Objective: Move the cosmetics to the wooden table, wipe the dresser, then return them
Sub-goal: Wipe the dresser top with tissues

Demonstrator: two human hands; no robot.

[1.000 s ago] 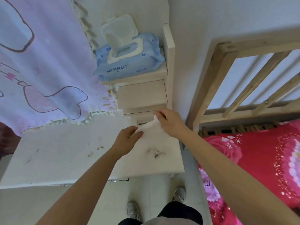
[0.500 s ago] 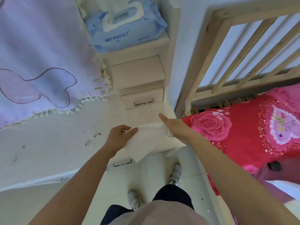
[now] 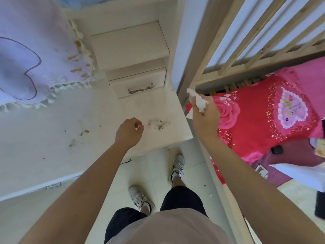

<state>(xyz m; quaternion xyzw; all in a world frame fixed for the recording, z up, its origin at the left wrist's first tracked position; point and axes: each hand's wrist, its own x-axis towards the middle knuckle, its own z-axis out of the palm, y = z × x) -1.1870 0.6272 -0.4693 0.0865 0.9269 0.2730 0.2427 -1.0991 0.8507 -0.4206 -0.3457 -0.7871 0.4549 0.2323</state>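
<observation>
The white dresser top (image 3: 52,134) lies below me, marked with brown crumbs and smudges (image 3: 159,123) near its right end and more (image 3: 77,138) further left. My left hand (image 3: 129,132) hovers over the top beside the right dirt patch, fingers curled with nothing in them. My right hand (image 3: 204,115) is off the dresser's right edge, above the bed, shut on a crumpled white wet wipe (image 3: 197,100). No cosmetics are in view.
A pink cloth with a fringe (image 3: 31,59) covers the dresser's back left. Small white drawers (image 3: 139,85) stand at the back right. A wooden bed frame (image 3: 228,41) and red floral bedding (image 3: 263,117) lie to the right. My feet (image 3: 140,199) stand on pale floor tiles.
Both hands held the wipe spread out over the dresser. Now my left hand has let go and my right hand has bunched the wipe and moved right, off the edge. The view tilted down.
</observation>
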